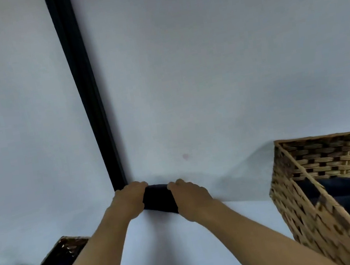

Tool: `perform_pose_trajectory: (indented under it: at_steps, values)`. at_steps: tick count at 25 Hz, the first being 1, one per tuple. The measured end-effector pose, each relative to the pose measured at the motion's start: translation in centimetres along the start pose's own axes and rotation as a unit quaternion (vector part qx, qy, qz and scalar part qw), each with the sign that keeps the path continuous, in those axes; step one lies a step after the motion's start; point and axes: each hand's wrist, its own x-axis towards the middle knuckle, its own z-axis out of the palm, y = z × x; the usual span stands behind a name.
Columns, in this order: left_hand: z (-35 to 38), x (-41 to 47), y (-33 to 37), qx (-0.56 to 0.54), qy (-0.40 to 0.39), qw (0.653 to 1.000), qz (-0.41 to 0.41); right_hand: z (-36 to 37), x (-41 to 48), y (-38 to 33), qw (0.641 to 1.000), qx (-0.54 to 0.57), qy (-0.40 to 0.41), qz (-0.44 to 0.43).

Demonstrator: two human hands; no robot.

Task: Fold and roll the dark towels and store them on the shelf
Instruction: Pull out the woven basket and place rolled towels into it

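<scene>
Risk: rolled dark towel [159,198] springs loose once grip eases (roll looks tight, nothing pins it). Left hand [129,202] and right hand [191,198] clamp its 2 ends, arms stretched forward, pressing it onto white shelf [187,245] against wall. Wicker basket [306,198] right of right hand.

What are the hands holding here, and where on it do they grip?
A rolled dark towel, gripped at its two ends: left hand on the left end, right hand on the right, against the white wall.
</scene>
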Motion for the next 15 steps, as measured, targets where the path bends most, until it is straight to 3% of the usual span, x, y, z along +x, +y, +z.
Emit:
perform_pose_trajectory:
  at_steps: [8,15]
  values:
    - [3.5,4.2,-1.2,0.082,0.071,0.994,0.008,5.7,6.7,0.6,0.990,-0.121,0.048,0.051]
    - [2.4,2.0,-0.8,0.142,0.117,0.981,0.057,2.2,5.9,-1.1,0.971,-0.233,0.040,0.027]
